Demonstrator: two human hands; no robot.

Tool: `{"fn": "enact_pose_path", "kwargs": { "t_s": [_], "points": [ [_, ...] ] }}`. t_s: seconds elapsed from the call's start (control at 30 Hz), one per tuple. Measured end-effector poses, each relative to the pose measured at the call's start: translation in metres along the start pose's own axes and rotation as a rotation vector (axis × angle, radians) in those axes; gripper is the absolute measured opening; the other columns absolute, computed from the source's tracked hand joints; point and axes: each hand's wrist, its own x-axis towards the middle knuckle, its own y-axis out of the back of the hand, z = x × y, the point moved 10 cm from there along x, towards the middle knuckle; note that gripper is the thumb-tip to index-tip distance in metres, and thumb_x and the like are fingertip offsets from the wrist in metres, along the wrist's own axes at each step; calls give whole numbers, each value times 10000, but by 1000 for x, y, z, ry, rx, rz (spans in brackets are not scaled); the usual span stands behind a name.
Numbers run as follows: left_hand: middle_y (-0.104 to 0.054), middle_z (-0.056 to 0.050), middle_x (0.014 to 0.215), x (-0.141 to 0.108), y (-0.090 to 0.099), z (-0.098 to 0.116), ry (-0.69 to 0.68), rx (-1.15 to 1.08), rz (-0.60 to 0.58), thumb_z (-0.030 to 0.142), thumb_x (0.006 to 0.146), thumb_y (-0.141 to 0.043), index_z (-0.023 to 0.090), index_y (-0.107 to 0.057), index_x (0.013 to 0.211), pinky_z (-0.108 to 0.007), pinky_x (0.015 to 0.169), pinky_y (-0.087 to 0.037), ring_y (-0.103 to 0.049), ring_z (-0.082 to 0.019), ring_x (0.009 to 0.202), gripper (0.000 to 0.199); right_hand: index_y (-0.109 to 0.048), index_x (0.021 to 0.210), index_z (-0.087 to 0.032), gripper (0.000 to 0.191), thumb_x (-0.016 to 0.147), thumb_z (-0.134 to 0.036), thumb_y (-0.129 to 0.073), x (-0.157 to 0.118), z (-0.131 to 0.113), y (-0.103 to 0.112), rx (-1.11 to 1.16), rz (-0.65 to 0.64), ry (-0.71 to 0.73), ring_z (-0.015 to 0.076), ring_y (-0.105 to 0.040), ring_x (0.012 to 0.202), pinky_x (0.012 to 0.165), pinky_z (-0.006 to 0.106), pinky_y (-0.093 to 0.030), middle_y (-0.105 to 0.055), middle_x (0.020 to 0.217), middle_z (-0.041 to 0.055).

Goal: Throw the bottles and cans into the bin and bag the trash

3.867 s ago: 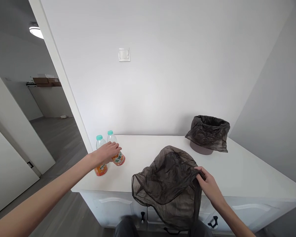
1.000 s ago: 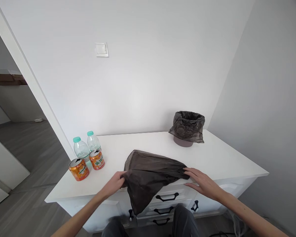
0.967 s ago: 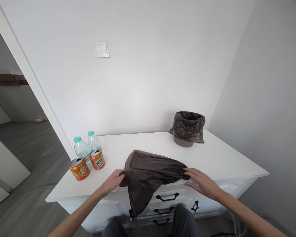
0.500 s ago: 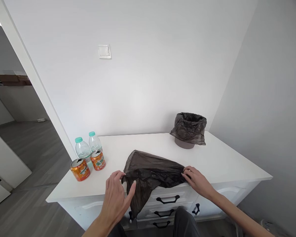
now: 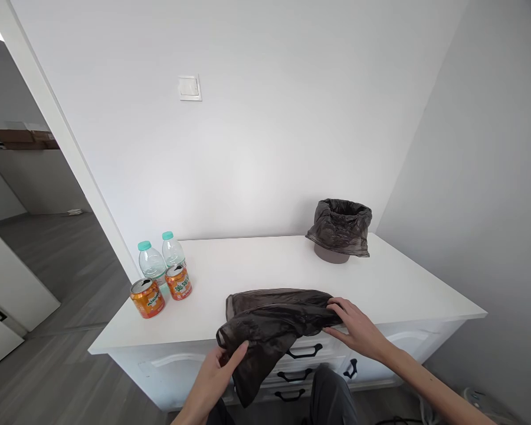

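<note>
A thin black garbage bag lies across the front edge of the white countertop, one part flat on top and a loose end hanging over the drawers. My left hand grips its left end, the thumb in front and the other fingers largely hidden behind the plastic. At the bag's right end, my right hand pinches the gathered film between thumb and fingers. Toward the back right stands a small trash can, lined with another black bag folded over its rim.
Two orange soda cans stand at the counter's left, in front of two clear bottles with teal caps. Below the counter are drawers with black handles. Walls close off the back and right; a doorway opens at left.
My left hand has moved down and toward me, drawing the bag's left end over the counter edge. The raised part of the bag has flattened. My right hand stays nearly in place.
</note>
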Motion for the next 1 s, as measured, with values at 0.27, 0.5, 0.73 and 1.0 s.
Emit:
{"fn": "enact_pose_path", "kwargs": {
  "t_s": [0.27,0.5,0.73,1.0],
  "points": [
    [-645,-31,757,-32,56,23,-178,333,232,750,841,-541,235,-693,919,-317,703,-506,-628,-262,817,542,-453,1544,-304,620,995,-584,-523,-17,-3,-14,-156,-30,38,346,-492,1412,1144,542,-447,-490,1570,116],
    [-701,-29,796,-27,44,6,3,100,93,752,777,-625,218,-683,1217,-371,853,-556,-687,-275,885,694,-309,1634,-297,740,997,-642,-464,-18,-3,-39,-271,20,-4,351,-390,1497,1198,578,-358,-376,1656,108],
    [-694,-47,1367,9,7,37,-210,261,-199,580,860,-687,284,-675,1339,-441,1122,-478,-606,-300,1295,564,-449,1565,-267,646,1027,-622,-403,4,8,-43,-280,13,-21,337,-442,1457,1172,579,-368,-458,1604,134],
    [-488,-95,1589,100,-27,52,-547,557,-295,481,916,-610,230,-701,1298,-510,1187,-419,-437,-318,1483,465,-469,1553,-263,651,1023,-636,-405,15,29,-42,-249,24,-78,340,-423,1473,1207,607,-324,-453,1609,129]
  ]
}}
